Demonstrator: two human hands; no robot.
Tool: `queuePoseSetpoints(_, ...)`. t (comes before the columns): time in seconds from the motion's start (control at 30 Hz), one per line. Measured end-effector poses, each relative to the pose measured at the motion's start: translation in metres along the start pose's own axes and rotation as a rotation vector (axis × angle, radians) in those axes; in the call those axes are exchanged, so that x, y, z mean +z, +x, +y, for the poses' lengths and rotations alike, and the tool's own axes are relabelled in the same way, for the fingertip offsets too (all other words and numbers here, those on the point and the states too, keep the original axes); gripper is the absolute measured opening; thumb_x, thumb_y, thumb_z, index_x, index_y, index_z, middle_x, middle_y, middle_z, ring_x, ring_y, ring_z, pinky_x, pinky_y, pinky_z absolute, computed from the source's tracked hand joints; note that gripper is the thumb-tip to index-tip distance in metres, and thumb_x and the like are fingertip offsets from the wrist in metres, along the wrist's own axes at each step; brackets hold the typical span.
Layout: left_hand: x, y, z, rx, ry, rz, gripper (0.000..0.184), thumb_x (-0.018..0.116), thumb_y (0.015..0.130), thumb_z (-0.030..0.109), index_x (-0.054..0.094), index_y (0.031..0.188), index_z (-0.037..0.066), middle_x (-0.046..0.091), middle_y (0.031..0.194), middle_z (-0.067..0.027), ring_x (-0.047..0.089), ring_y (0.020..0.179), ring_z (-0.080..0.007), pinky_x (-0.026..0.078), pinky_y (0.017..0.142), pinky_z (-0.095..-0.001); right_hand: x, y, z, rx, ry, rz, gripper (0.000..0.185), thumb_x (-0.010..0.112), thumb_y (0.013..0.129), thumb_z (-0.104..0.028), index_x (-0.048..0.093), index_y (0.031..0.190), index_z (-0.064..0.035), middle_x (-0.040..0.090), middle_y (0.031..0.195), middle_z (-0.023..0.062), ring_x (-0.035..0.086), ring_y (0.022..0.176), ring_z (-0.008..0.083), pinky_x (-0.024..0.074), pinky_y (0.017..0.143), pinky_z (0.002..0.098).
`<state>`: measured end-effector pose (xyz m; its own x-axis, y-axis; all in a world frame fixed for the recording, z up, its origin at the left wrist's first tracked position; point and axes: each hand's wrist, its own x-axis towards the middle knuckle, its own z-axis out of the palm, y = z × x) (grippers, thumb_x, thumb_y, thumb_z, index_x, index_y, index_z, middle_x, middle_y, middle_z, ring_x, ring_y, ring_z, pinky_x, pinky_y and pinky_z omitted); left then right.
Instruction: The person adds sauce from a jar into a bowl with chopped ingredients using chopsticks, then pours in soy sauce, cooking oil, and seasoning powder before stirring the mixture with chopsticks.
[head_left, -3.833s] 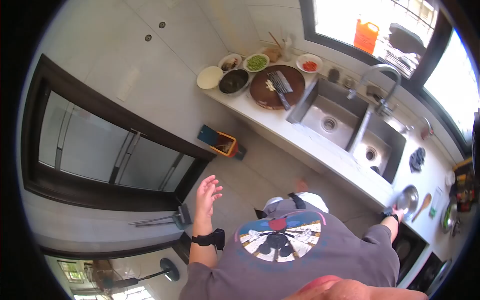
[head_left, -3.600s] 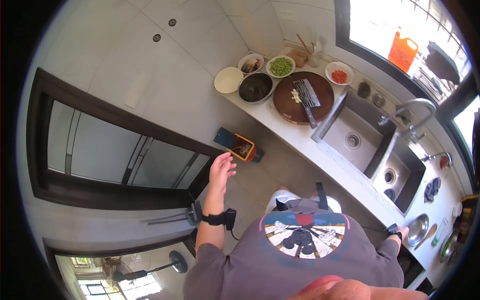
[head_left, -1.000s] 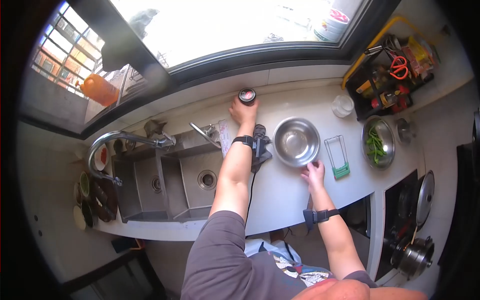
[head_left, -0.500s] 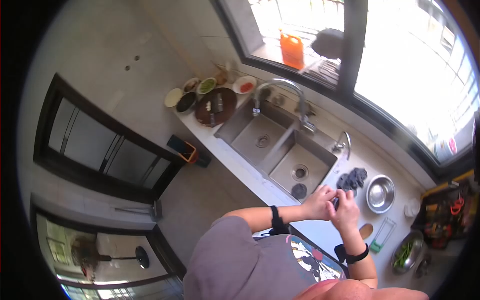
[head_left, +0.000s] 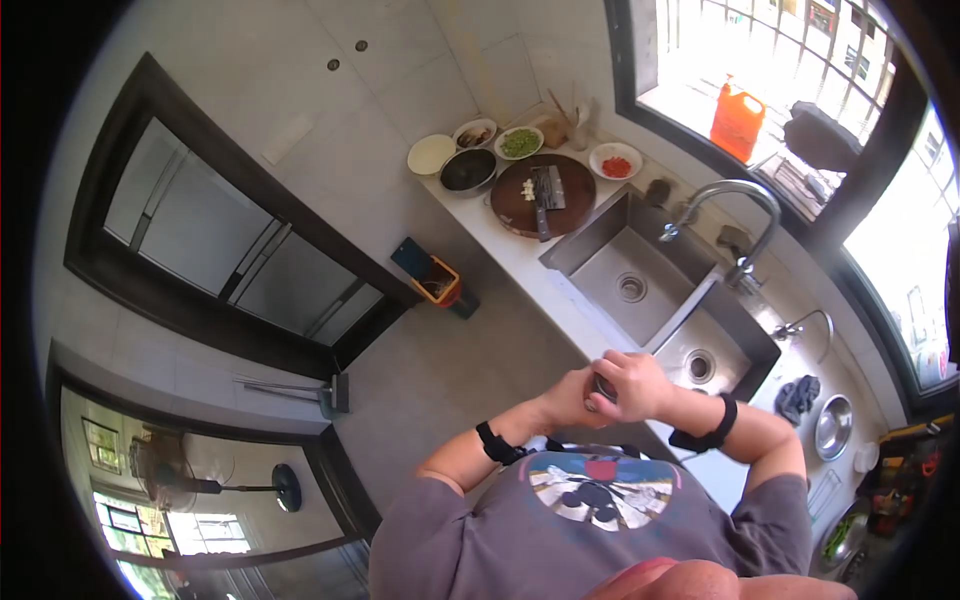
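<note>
My left hand (head_left: pixel 568 400) and my right hand (head_left: pixel 640 384) are together in front of the counter edge, just short of the double sink (head_left: pixel 625 262). Their closed fingers wrap a small dark rounded object (head_left: pixel 603 386), mostly covered, whose kind I cannot make out. Beyond them, a cleaver (head_left: pixel 543 210) lies on a round wooden chopping board (head_left: pixel 508 205) beside small white pieces (head_left: pixel 528 190).
Bowls of chopped green (head_left: pixel 520 143) and red (head_left: pixel 615 166) food, plus a dark bowl (head_left: pixel 468 172), surround the board. An orange-rimmed bin (head_left: pixel 438 285) stands on the floor. Right of the sink are a dark cloth (head_left: pixel 797 398) and a metal bowl (head_left: pixel 833 427).
My view has turned and shifted left, bringing the chopping board nearer. My joined hands have moved left from beside the sink's right basin to the counter's front edge, still gripping the dark object.
</note>
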<state>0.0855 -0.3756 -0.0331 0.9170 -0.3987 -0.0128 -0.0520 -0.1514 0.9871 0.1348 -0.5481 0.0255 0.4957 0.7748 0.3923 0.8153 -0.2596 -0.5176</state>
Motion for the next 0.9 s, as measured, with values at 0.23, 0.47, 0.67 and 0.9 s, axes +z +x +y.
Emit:
queuePoseSetpoints(0.23,-0.167,-0.067,-0.019,0.264,0.013,-0.568,0.064,0.075,0.063,0.007,0.053,0.123,0.006,0.054,0.124,-0.0100,0.047,0.121,-0.0208,0.041,0.100,-0.0344,0.072,0.155,-0.037,-0.541,0.326,-0.209,0.022,0.063,0.075,-0.031,0.056,0.083,-0.0109,0.050,0.074,0.0083,0.056,0.063,0.0279,0.0453,0.053,0.0388)
queuePoseSetpoints(0.47,-0.270,-0.039,-0.010,-0.091,-0.525,0.027,0.052,0.076,0.063,0.011,0.055,0.110,0.005,0.058,0.109,-0.0076,0.054,0.106,-0.0153,0.045,0.091,-0.0300,0.077,0.281,0.038,-0.043,0.622,0.303,0.045,0.040,0.094,-0.041,0.058,0.102,-0.0009,0.062,0.091,0.0113,0.060,0.074,0.0218,0.0489,0.068,0.0330)
queuePoseSetpoints(0.67,-0.365,-0.006,-0.028,0.031,-0.105,0.218,0.053,0.077,0.058,0.027,0.056,0.101,0.005,0.059,0.104,-0.0075,0.056,0.098,-0.0164,0.045,0.085,-0.0302,0.176,0.299,0.312,1.045,0.983,0.649,0.037,0.038,0.098,-0.033,0.058,0.110,-0.0054,0.063,0.089,0.0088,0.065,0.079,0.0211,0.0561,0.059,0.0338)
queuePoseSetpoints(0.9,-0.439,0.044,0.010,-0.086,-0.135,0.477,0.064,0.080,0.057,0.045,0.056,0.100,0.003,0.060,0.096,-0.0082,0.060,0.091,-0.0173,0.049,0.080,-0.0315,0.178,0.322,0.414,1.229,0.047,0.712,0.035,0.051,0.090,-0.034,0.063,0.102,-0.0027,0.063,0.098,0.0237,0.059,0.097,0.0402,0.0441,0.088,0.0449)
